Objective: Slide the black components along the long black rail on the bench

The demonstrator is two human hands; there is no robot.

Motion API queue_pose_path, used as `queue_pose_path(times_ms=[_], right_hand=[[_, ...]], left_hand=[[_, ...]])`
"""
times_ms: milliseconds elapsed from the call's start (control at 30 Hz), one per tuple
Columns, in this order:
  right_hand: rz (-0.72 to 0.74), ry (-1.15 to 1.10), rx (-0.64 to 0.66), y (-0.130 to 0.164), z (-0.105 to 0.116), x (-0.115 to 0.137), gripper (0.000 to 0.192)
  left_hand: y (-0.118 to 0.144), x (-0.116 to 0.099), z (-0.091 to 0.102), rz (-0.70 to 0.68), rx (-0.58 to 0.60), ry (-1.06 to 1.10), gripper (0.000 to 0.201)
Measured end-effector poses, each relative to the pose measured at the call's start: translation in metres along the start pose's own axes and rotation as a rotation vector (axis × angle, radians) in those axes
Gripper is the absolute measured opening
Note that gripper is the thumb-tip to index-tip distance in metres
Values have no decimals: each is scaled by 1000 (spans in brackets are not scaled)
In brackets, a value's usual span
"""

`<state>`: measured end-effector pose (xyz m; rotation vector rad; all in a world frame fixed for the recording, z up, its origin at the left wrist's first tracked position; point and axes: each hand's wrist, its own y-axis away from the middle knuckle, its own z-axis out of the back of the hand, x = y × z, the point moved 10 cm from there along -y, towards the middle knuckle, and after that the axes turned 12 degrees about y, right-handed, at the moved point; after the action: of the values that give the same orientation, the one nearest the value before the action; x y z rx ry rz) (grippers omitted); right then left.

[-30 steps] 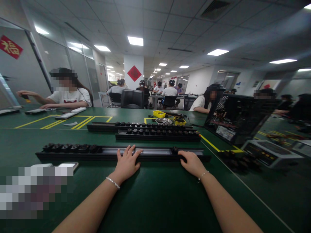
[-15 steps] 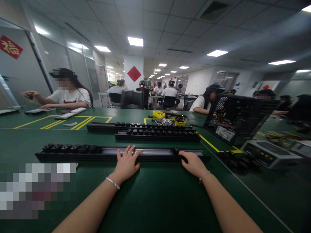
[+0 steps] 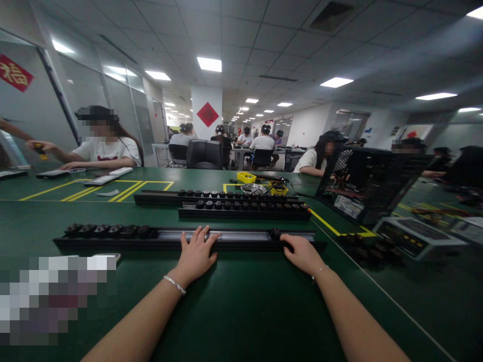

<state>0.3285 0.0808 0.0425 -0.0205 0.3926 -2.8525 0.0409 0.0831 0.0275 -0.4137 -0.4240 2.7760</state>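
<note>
A long black power track rail [image 3: 241,245] lies crosswise on the green table before me. My left hand [image 3: 198,250] rests on its middle with fingers spread, across the pale inner channel. Near the rail's right end, a small black socket module [image 3: 275,234] sits in the channel. The bent fingers of my right hand [image 3: 301,250] are closed at that module's right side; the fingertips are partly hidden. Several more black socket modules [image 3: 101,230] stand in a row at the left end of the same rail.
Behind lie two more rails [image 3: 245,214] filled with modules. Yellow bins [image 3: 246,177] and a metal dish [image 3: 253,189] stand farther back. On the right are an open computer case [image 3: 372,181], a grey box [image 3: 418,237] and dark loose parts [image 3: 370,251]. Co-workers sit around.
My right hand and the socket module have shifted slightly right along the rail. My left hand stays in place. At far left, another person's arm now reaches toward a seated co-worker's hand.
</note>
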Motion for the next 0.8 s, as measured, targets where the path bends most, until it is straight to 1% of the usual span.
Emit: queue_pose_path(times_ms=[167, 400, 633, 800], right_hand=[[-1, -10, -5, 0, 0, -1, 33], [-48, -8, 8, 1, -3, -12, 32], [-25, 5, 0, 1, -1, -10, 32], [-60, -7, -4, 2, -1, -18, 30]], left_hand=[[0, -1, 0, 11, 14, 5, 53], [-1, -1, 0, 12, 10, 9, 53], [0, -1, 1, 20, 6, 7, 53], [0, 0, 0, 18, 9, 9, 53]])
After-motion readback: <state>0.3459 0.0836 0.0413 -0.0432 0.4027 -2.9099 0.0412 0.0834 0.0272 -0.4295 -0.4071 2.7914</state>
